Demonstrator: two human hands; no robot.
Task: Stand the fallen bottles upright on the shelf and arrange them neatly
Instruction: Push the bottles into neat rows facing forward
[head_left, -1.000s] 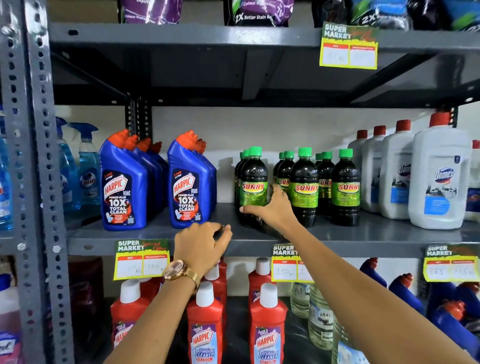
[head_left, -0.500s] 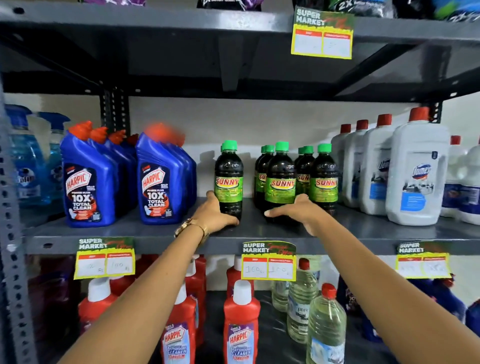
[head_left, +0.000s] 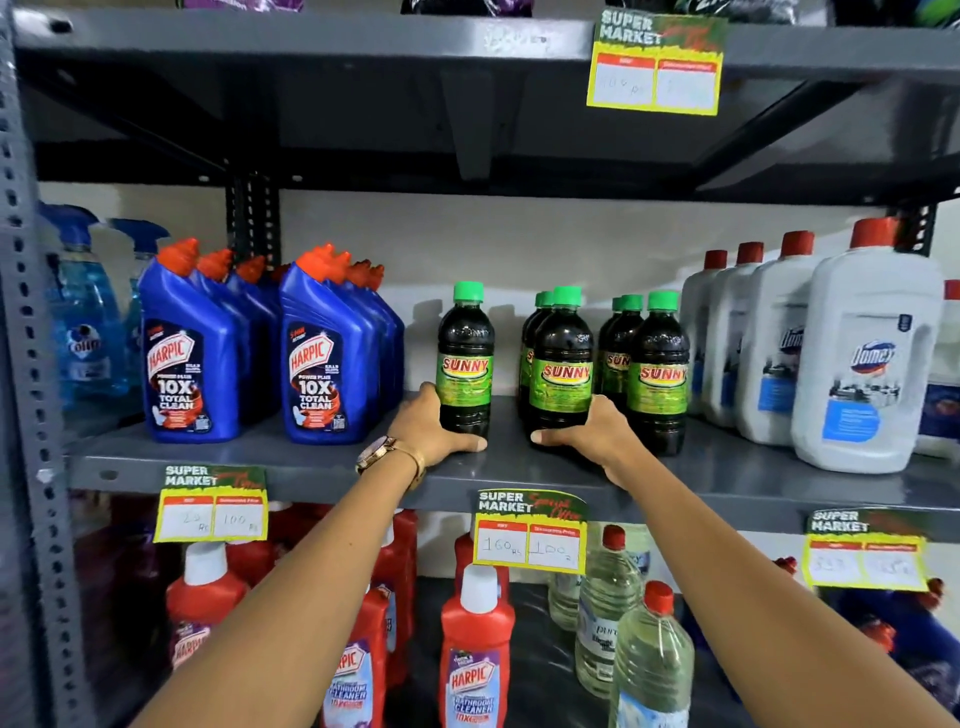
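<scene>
- Bright, even light from the front; bottles cast soft shadows on the back wall (head_left: 498, 249).
- Underside of the upper shelf (head_left: 363, 119) lies dark.
- Wide-angle bending at the edges; the white bottles (head_left: 867, 364) look smeared with blur.

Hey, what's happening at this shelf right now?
A person is tidying dark green-capped bottles on the middle shelf of a store rack. The left hand grips the base of one upright bottle standing apart from the rest. The right hand holds the base of the front bottle in the main group. Every bottle in view stands upright, with blue bottles to the left and white jugs to the right.
</scene>
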